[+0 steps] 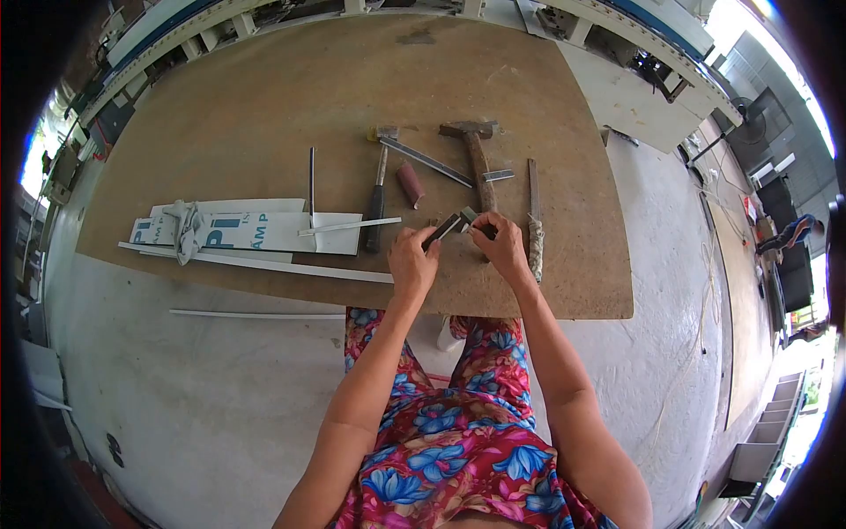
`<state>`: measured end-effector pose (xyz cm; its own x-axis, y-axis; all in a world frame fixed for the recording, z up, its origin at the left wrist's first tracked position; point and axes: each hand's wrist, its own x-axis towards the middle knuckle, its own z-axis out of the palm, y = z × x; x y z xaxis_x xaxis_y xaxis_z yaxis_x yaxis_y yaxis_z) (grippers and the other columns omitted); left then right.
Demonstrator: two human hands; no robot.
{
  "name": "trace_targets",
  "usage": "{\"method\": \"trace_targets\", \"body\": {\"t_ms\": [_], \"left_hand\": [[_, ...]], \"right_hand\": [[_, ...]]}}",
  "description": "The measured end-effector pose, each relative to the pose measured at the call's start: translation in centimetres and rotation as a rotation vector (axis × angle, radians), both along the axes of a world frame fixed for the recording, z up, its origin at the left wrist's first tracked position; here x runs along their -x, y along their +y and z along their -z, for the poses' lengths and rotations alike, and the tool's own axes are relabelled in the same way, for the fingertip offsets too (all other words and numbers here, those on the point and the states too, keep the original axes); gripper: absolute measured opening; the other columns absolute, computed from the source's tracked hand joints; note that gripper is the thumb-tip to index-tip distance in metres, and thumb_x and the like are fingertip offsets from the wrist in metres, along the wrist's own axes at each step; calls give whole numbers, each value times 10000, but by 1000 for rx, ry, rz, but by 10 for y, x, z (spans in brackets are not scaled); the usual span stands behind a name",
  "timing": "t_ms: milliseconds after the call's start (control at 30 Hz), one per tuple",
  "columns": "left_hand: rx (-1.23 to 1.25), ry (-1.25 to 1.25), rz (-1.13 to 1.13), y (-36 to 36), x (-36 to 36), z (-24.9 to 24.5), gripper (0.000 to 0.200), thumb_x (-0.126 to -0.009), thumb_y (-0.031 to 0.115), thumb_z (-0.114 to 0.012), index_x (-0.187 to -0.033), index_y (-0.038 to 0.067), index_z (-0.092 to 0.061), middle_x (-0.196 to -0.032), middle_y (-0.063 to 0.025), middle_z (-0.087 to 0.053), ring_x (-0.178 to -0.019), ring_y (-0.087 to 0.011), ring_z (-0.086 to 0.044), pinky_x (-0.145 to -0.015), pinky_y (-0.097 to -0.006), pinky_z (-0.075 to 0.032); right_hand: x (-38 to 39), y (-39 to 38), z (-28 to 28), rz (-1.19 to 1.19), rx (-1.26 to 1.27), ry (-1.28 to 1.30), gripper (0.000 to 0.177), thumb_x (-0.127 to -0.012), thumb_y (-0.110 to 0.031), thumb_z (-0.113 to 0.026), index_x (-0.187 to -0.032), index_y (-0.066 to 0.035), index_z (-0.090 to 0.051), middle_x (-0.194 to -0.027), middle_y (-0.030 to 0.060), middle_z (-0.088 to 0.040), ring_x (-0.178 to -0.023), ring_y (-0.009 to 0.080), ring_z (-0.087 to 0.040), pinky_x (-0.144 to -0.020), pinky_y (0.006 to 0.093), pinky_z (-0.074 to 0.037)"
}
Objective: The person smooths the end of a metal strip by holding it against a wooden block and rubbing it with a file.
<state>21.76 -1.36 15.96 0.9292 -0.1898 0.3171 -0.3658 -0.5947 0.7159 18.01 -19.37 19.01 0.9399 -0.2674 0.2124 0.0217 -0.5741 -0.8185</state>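
Near the front edge of the brown table, my left hand (412, 259) is closed on a short dark strip (440, 232) that slants up to the right. Just right of it, my right hand (501, 243) pinches a small metal piece (468, 214); the two pieces meet or overlap between my hands, and their exact contact is too small to tell. Behind my right hand lies a large hammer (477, 154) with a wooden handle. A smaller hammer (379, 189) with a black grip, a red-brown block (410, 182) and a metal bar (426, 161) lie beyond my left hand.
White printed sheets (264, 231), long white strips (291, 267) and a crumpled grey cloth (187, 231) lie on the table (291, 97) at left. A wrapped-handle blade (535, 220) is at right. Machine frames stand behind. A person (789, 234) is at far right.
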Motion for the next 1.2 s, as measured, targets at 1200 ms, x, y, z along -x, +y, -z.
{"method": "trace_targets", "body": {"t_ms": [1200], "left_hand": [[-65,-56,96,-26,-12,-22,256,-832,108,-683,-1079,41,-686,-959,-167,-646,-892,-356,-636,-753,-423,-495]], "right_hand": [[4,-2,2,0,-125,42,156,-790,-80,-687,-919,0,-652,-849,141,-685,-781,248,-665,-713,342,-499]]}}
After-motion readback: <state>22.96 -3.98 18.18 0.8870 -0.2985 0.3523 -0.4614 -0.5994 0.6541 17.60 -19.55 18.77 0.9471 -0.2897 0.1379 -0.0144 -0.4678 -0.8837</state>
